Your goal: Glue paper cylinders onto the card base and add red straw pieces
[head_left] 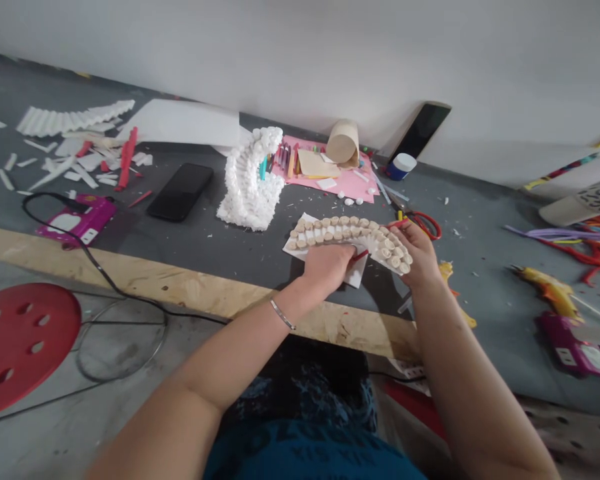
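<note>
A curved model (353,233), covered with rows of small beige rolled discs on a white base, is tilted just above the near side of the table. My left hand (330,265) grips its near edge from below, some fingers hidden under it. A short red piece (361,255) shows beside those fingertips. At the model's right end, my right hand (416,250) is closed against the edge, its fingertips partly hidden. Red-handled scissors (430,225) lie just beyond my right hand. Behind to the left stands a white, bumpy curved model (254,180) with a turquoise piece inside.
A black phone (181,192), paper scraps (87,160) and a purple box with a cable (83,220) are at left. Pink paper (300,175) holds a cardboard tube (343,140). At right lie a yellow glue gun (550,290) and another purple box (573,347). A red stool (25,347) stands below.
</note>
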### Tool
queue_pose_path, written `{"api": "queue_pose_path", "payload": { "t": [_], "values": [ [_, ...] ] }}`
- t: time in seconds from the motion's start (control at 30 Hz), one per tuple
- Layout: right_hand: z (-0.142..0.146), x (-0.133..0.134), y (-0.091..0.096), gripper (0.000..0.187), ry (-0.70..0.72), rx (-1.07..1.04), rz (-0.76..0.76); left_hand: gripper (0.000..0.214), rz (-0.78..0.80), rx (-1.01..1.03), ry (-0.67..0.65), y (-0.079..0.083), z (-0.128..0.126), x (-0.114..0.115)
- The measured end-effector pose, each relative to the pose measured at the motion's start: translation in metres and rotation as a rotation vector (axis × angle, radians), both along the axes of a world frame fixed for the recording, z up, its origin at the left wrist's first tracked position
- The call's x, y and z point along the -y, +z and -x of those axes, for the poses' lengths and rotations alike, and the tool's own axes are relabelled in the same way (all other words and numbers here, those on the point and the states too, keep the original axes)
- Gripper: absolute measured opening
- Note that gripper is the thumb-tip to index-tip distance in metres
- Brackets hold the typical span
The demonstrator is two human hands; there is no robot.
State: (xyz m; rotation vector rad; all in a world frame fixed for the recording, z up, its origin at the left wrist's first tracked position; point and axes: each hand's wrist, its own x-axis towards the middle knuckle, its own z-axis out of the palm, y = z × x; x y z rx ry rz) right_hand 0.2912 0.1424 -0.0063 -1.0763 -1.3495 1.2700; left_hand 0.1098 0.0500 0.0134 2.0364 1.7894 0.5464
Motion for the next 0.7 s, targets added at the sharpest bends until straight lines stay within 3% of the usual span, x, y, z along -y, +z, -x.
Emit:
{"api": "queue_pose_path", "payload": {
  "t": [0.7],
  "values": [
    [0.0014, 0.0018, -0.0054, 0.026, -0.017, -0.035, 0.019, 0.031, 0.005, 0.021, 0.085, -0.0081, -0.0100, -0.0018]
  ]
}}
